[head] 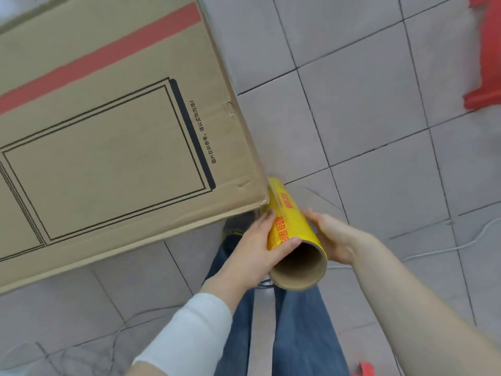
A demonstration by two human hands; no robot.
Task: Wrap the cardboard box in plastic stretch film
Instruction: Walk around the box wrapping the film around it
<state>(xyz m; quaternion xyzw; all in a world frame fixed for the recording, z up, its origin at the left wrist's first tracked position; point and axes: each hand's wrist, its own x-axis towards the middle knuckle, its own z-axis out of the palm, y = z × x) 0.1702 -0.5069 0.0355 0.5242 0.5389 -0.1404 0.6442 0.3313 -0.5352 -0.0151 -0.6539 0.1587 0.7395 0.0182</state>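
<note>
The person is holding the yellow roll of stretch film in both hands, and the grip is clamped on it from either side. The left hand is curling its fingers and thumb round the printed label, while the right hand is cupping the opposite flank, its fingertips hidden behind the roll. The open cardboard core is pointing back toward the person, below the grip. The far end is reaching up beyond the grip toward the near corner of the big cardboard box, which is lying on the tiled floor to the upper left of the hands. That end looks to be touching the corner or sitting just beside it. This appears to be the step of starting the wrap or turning a corner; whether any film is already clinging to the cardboard is too faint to tell. The next move is probably calling for a grip loose enough to let the roll spin, with tension on the film as it travels round the corner and along the box's side.
</note>
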